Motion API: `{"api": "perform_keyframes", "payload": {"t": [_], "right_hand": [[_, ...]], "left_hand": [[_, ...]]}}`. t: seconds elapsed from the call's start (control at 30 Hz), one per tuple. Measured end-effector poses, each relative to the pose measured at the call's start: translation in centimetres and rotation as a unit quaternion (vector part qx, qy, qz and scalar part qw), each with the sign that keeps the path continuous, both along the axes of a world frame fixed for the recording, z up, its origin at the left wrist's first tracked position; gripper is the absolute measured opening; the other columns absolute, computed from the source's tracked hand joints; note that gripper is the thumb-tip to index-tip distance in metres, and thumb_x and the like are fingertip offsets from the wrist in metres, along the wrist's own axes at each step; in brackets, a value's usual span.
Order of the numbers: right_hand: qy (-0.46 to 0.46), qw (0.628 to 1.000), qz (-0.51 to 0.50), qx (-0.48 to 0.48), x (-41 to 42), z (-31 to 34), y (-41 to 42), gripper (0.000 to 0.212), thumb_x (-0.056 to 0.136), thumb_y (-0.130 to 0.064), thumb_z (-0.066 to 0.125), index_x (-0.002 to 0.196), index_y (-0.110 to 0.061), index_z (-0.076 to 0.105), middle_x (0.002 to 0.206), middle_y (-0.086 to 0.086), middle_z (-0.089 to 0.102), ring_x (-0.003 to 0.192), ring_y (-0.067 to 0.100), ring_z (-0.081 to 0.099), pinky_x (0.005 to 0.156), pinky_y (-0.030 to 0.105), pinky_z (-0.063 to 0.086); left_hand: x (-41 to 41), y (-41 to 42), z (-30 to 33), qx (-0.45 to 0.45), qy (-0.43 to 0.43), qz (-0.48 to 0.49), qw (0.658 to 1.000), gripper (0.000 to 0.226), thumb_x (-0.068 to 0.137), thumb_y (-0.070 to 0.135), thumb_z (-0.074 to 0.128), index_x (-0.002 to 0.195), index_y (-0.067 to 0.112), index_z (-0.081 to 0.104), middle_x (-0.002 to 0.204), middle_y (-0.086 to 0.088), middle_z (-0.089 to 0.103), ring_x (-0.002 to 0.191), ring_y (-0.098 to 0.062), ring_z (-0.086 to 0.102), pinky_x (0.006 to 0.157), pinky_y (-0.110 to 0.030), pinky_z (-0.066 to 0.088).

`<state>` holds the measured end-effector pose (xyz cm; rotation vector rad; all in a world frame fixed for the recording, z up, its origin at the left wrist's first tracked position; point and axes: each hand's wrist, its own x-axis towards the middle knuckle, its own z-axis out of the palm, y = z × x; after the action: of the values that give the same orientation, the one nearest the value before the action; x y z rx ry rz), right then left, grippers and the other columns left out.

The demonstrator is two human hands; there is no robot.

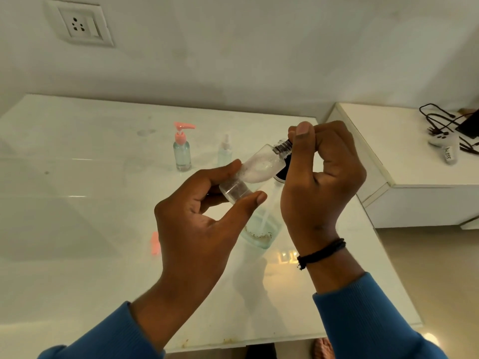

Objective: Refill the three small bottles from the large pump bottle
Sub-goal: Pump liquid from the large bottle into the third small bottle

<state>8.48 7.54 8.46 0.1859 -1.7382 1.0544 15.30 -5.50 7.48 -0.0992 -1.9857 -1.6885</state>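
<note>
Both hands meet above the white table, holding a small clear bottle tilted with its threaded neck up and to the right. The left hand pinches the bottle's base between thumb and forefinger, the other fingers loosely curled beneath. The right hand is curled at the bottle's neck, thumb and forefinger pressed together right at the open threads; a dark cap or pump head seems to sit inside that hand, though the fingers hide most of it. White foamy liquid fills the middle of the bottle.

Directly under the hands stands a larger clear container with a pale tube running down into it and a little dark residue at the bottom; whether this is the large pump bottle I cannot tell. Farther back on the table stand a bottle with a pink pump, holding bluish liquid, and just beside it to the right a small clear spray bottle. A small pink object lies on the table left of the left wrist.

A black wristband circles the right wrist and both sleeves are blue. On a side cabinet to the right lie black cables and a white controller. A wall socket sits high on the left
</note>
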Motion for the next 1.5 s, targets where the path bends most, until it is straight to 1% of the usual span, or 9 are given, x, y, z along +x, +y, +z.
{"api": "perform_keyframes", "payload": {"t": [0.3, 0.43, 0.63, 0.83, 0.97, 1.13, 1.27, 1.37, 1.5], "right_hand": [[-0.002, 1.0, 0.007, -0.008, -0.05, -0.15, 0.02, 0.033, 0.1, -0.01, 0.057, 0.07, 0.003, 0.065, 0.072, 0.004, 0.06, 0.068, 0.032, 0.056, 0.06, 0.052, 0.044], [0.005, 1.0, -0.01, 0.002, -0.04, 0.39, 0.19, 0.035, 0.1, -0.011, 0.057, 0.068, 0.004, 0.064, 0.069, 0.006, 0.06, 0.068, 0.031, 0.053, 0.062, 0.051, 0.042], [0.0, 1.0, 0.014, -0.017, -0.08, -0.21, 0.07, 0.033, 0.1, -0.008, 0.058, 0.07, 0.004, 0.065, 0.072, 0.001, 0.058, 0.067, 0.029, 0.056, 0.061, 0.051, 0.046], [-0.001, 1.0, 0.002, -0.014, 0.08, 0.33, -0.03, 0.036, 0.1, -0.011, 0.057, 0.069, 0.005, 0.064, 0.069, 0.01, 0.06, 0.067, 0.031, 0.055, 0.063, 0.051, 0.045], [-0.009, 1.0, 0.013, -0.017, 0.01, 0.1, -0.03, 0.035, 0.1, -0.011, 0.057, 0.069, 0.004, 0.063, 0.07, 0.005, 0.059, 0.068, 0.032, 0.055, 0.061, 0.052, 0.044], [-0.005, 1.0, 0.0, -0.001, 0.0, 0.47, 0.09, 0.037, 0.1, -0.011, 0.057, 0.067, 0.004, 0.062, 0.067, 0.009, 0.058, 0.067, 0.032, 0.051, 0.061, 0.05, 0.042], [-0.011, 1.0, 0.012, -0.007, 0.01, -0.06, -0.07, 0.033, 0.1, -0.009, 0.058, 0.069, 0.002, 0.062, 0.071, 0.003, 0.057, 0.068, 0.034, 0.054, 0.06, 0.051, 0.044], [-0.007, 1.0, 0.005, -0.002, 0.06, 0.36, 0.07, 0.035, 0.1, -0.011, 0.058, 0.068, 0.003, 0.063, 0.069, 0.004, 0.058, 0.069, 0.032, 0.052, 0.062, 0.052, 0.042], [-0.002, 1.0, 0.005, -0.007, 0.05, 0.35, -0.12, 0.034, 0.1, -0.008, 0.058, 0.068, 0.003, 0.063, 0.069, 0.004, 0.057, 0.067, 0.031, 0.052, 0.061, 0.051, 0.043]], "left_hand": [[-0.07, 0.12, 0.02, 0.001, -0.004, -0.003, 1.0, 0.041, 0.074, 0.03, 0.084, 0.111, 0.031, 0.066, 0.106, 0.032, 0.064, 0.098, 0.014, 0.066, 0.076, -0.003, 0.051], [-0.11, 0.0, 0.06, 0.006, 0.002, -0.002, 1.0, 0.042, 0.074, 0.026, 0.086, 0.111, 0.028, 0.068, 0.106, 0.027, 0.067, 0.098, 0.01, 0.068, 0.078, -0.006, 0.052], [0.0, 0.05, 0.2, 0.015, 0.003, -0.01, 1.0, 0.041, 0.073, 0.028, 0.085, 0.11, 0.029, 0.068, 0.101, 0.036, 0.066, 0.097, 0.01, 0.068, 0.076, -0.005, 0.052], [0.12, 0.03, 0.26, 0.009, 0.013, -0.007, 1.0, 0.041, 0.073, 0.023, 0.086, 0.111, 0.025, 0.069, 0.104, 0.027, 0.067, 0.096, 0.008, 0.069, 0.076, -0.006, 0.053], [0.05, 0.07, 0.2, 0.013, 0.007, -0.004, 1.0, 0.041, 0.073, 0.026, 0.086, 0.11, 0.027, 0.068, 0.105, 0.027, 0.067, 0.097, 0.009, 0.068, 0.075, -0.006, 0.053], [0.08, 0.01, 0.19, 0.011, 0.009, -0.012, 1.0, 0.041, 0.073, 0.024, 0.086, 0.109, 0.031, 0.067, 0.098, 0.037, 0.067, 0.096, 0.011, 0.068, 0.077, -0.004, 0.052], [-0.01, 0.0, 0.11, 0.012, 0.01, -0.007, 1.0, 0.041, 0.073, 0.023, 0.086, 0.11, 0.026, 0.068, 0.105, 0.028, 0.067, 0.097, 0.008, 0.069, 0.077, -0.006, 0.053], [-0.01, 0.02, 0.22, 0.013, 0.011, -0.007, 1.0, 0.042, 0.072, 0.022, 0.087, 0.109, 0.028, 0.067, 0.105, 0.029, 0.066, 0.096, 0.009, 0.068, 0.076, -0.005, 0.052], [-0.09, -0.04, 0.11, 0.0, 0.015, -0.006, 1.0, 0.042, 0.074, 0.022, 0.086, 0.111, 0.024, 0.068, 0.105, 0.027, 0.066, 0.097, 0.01, 0.068, 0.078, -0.006, 0.052]]}}
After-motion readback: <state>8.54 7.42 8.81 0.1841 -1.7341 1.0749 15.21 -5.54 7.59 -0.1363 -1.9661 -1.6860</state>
